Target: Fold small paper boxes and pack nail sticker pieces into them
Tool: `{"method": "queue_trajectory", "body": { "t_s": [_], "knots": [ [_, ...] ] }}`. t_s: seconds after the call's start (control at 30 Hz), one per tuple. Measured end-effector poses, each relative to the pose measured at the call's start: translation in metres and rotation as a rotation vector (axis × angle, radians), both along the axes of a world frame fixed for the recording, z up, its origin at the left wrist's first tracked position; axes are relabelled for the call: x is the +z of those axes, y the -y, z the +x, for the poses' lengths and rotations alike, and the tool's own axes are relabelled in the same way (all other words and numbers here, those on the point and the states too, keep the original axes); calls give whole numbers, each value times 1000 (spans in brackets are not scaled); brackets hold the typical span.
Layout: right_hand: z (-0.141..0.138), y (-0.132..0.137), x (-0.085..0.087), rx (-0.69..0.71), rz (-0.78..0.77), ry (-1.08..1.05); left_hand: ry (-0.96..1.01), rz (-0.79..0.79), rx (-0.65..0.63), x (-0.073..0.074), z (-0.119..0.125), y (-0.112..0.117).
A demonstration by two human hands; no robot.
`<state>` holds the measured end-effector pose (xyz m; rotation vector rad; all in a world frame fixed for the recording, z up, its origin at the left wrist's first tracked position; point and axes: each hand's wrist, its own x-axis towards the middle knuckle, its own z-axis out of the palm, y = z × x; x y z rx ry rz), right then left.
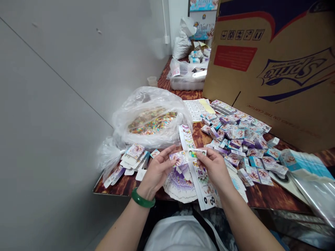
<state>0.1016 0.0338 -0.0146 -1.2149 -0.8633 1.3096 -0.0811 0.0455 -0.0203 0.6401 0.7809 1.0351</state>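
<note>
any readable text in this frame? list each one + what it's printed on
"Sprite", upside down: large brown cardboard carton.
"ON THE CARTON", upside down, partial: same carton's lower edge.
"Nail", then a blurred word: white-and-blue box at the back.
Red label on the carton: too blurred.
Small purple-and-teal printed boxes and the small card held between left hand and right hand: print too small.

Bag (pixel 150 118) left, boxes (pixel 240 139) right

Dark wooden table (pixel 264 198) under a clear plastic bag (pixel 149 115), scattered small boxes (pixel 240 139), flat card stacks (pixel 180 184), a cardboard carton (pixel 274 69).
</note>
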Motion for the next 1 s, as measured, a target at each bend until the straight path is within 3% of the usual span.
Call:
{"method": "queue_trajectory", "body": {
  "t_s": [0.17, 0.47, 0.67, 0.8, 0.9, 1.0],
  "knots": [
    [4, -6, -3, 67, -54, 107, 23, -23, 61, -6, 4, 3],
    [5, -8, -12, 190, -70, 207, -55, 51, -10, -3, 12, 8],
    [1, -3, -5, 426, -126, 172, -73, 36, 17, -6, 23, 11],
    [-3, -3, -7, 498, -110, 239, -85, 38, 44, -5, 29, 15],
    [-4, -4, -9, 449, 23, 421, -56, -1, 62, -4, 29, 16],
    [-3, -4, -8, 221, 143, 657, 1, -34, 98, -4, 27, 15]
  ]
}}
